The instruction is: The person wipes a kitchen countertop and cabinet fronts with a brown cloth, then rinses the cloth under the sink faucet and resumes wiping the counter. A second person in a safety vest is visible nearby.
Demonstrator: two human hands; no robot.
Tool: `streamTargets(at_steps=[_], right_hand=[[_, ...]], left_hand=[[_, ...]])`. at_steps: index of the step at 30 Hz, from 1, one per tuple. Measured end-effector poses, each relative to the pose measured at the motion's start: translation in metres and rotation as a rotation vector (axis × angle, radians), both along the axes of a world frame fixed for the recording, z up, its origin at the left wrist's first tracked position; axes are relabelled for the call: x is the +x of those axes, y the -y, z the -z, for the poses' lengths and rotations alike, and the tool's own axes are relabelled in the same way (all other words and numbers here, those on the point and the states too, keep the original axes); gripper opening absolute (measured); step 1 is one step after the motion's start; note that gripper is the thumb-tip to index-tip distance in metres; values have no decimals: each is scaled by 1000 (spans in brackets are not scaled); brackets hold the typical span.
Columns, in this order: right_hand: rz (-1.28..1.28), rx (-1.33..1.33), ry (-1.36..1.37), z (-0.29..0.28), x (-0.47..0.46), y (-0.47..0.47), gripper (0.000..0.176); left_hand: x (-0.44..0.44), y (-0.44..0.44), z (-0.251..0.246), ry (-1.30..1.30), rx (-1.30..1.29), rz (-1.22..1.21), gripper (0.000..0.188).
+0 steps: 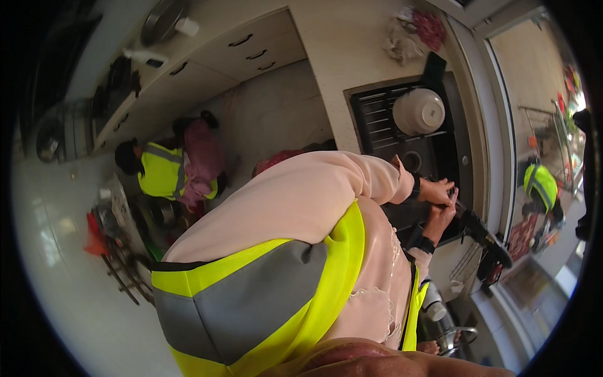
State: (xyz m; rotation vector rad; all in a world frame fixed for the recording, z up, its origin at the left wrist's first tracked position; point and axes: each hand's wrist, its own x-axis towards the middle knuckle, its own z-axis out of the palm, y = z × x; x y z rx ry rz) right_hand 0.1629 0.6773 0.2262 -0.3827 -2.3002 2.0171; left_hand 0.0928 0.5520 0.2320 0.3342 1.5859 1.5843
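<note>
My left hand (435,191) reaches over the dark sink (405,214), with a black band at its wrist. Against its fingers rests my right hand (440,217), which also has a black band at the wrist. Something small and dark shows between the fingertips, too small to name, and I cannot tell which hand grips it. Just beyond the hands is a long black fixture (485,238), possibly a faucet. A white bowl (419,112) lies upside down on the black drying rack (377,115) across the sink.
Crumpled cloths (414,33) and a dark green pad (434,68) lie on the counter (344,42). A person in a yellow vest (162,169) crouches by the cabinets (212,66); another person (540,186) is outside the window. A wire rack (464,259) stands beside the sink.
</note>
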Motion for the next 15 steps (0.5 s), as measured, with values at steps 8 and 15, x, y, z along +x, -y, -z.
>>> streamTargets(at_steps=[8, 15], right_hand=[[295, -1104, 137, 68, -22, -77, 39], [281, -1044, 286, 23, -24, -44, 30]], left_hand=[[-3, 5, -26, -400, 2, -56, 67], [-10, 41, -23, -59, -43, -286, 33]])
